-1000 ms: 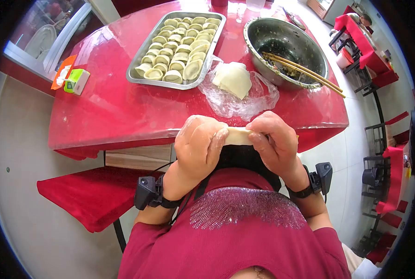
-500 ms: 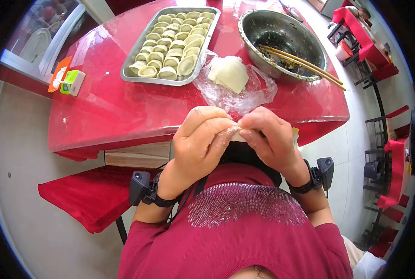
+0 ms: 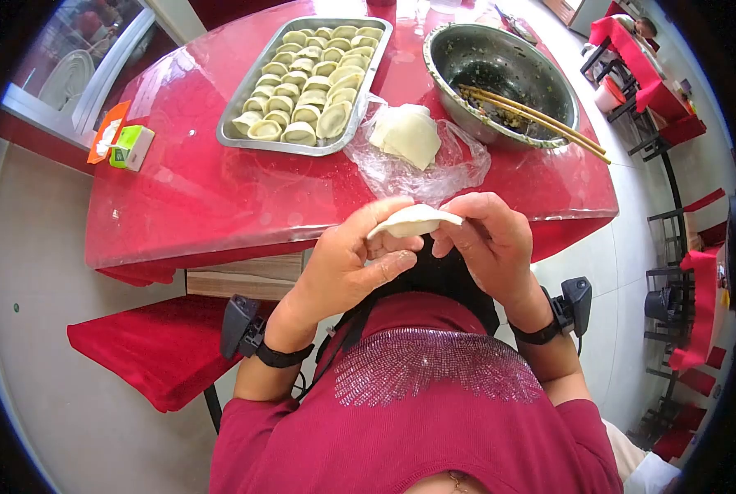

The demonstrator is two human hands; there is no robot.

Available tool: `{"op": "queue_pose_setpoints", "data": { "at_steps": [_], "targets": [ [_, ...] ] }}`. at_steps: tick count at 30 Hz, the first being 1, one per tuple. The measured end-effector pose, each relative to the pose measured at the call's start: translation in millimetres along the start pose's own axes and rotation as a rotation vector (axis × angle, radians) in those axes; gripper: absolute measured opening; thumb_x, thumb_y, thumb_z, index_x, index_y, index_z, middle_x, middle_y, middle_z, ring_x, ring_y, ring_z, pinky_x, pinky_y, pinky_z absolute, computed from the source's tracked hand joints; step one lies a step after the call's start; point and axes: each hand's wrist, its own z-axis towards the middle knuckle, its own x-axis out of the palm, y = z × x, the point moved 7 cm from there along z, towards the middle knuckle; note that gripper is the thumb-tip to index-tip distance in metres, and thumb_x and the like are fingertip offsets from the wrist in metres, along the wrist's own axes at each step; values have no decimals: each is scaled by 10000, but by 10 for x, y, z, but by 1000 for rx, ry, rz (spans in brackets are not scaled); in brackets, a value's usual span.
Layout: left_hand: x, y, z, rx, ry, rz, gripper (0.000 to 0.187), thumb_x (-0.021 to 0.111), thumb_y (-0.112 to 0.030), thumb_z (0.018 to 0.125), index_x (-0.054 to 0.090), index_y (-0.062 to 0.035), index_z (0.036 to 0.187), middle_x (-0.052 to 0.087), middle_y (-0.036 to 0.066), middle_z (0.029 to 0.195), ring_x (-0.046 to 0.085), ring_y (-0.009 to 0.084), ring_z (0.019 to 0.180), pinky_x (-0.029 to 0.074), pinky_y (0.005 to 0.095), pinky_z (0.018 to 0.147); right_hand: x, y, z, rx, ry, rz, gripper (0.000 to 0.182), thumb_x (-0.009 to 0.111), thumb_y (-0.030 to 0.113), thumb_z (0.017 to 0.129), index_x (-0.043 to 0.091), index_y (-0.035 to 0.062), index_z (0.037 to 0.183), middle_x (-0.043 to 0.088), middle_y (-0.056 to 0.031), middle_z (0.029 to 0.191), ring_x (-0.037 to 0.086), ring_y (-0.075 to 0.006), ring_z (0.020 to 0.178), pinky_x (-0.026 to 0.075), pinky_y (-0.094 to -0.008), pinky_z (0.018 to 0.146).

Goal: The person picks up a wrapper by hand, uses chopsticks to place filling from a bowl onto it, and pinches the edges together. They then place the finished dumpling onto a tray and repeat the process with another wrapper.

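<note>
A folded dumpling (image 3: 415, 221) is held level in front of my chest, its pleated edge upward. My right hand (image 3: 493, 243) pinches its right end between thumb and fingers. The fingers of my left hand (image 3: 355, 257) curl behind and under its left part, while the left thumb stands apart below it. Past my hands, a stack of dumpling wrappers (image 3: 407, 136) lies on a crumpled clear plastic bag (image 3: 457, 171). A metal tray (image 3: 222, 130) holds rows of finished dumplings (image 3: 300, 90). To the right is a steel bowl (image 3: 541, 74) of filling, with chopsticks (image 3: 549, 119) resting across it.
The red-covered table (image 3: 195, 189) has its near edge just beyond my hands. A green and white tissue box (image 3: 132, 148) and an orange packet (image 3: 108, 132) are at its left. A red-covered seat (image 3: 158, 350) is left of me. More tables and a person are far right.
My hands have come apart slightly and the dumpling now shows between them. The left thumb has dropped away from the dumpling's edge; the right hand still pinches it.
</note>
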Motion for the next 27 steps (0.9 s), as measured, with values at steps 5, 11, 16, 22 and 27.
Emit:
{"op": "queue_pose_setpoints", "data": {
  "at_steps": [5, 11, 16, 22, 27],
  "targets": [
    [-110, -127, 0, 83, 5, 452, 337, 601, -48, 780, 511, 24, 1097, 609, 80, 834, 576, 108, 749, 462, 235, 643, 21, 35, 20, -43, 62, -75, 147, 602, 20, 771, 544, -7, 903, 592, -92, 736, 598, -140, 610, 469, -243, 543],
    [-6, -337, 0, 490, 13, 1035, 333, 628, -58, 719, 549, 7, 1036, 606, 145, 837, 599, 256, 739, 478, 316, 657, 42, 115, 38, -200, 263, -507, 224, 649, 46, 711, 551, 7, 908, 598, -112, 771, 615, -229, 709, 489, -273, 609],
    [86, -401, 25, 585, 31, 1258, 305, 633, -50, 683, 565, -4, 977, 595, 143, 807, 588, 284, 733, 480, 345, 633, 38, 189, 42, -255, 250, -765, 103, 595, 115, 726, 524, 58, 773, 540, -73, 645, 581, -228, 596, 466, -307, 492],
    [147, -387, 125, 536, 56, 1461, 252, 627, -67, 693, 569, -15, 933, 595, 115, 759, 590, 265, 685, 478, 334, 577, -35, 101, 60, -184, 245, -876, 101, 614, 95, 714, 536, 44, 754, 542, -85, 651, 567, -226, 579, 454, -306, 492],
    [108, -354, 205, 565, -245, 1036, 123, 615, -85, 733, 548, -16, 811, 572, 115, 659, 577, 267, 584, 454, 327, 497, -115, -167, 78, 318, 36, -178, 145, 571, 161, 809, 557, 28, 753, 556, -54, 632, 541, -109, 523, 439, -233, 474]
  ]
}}
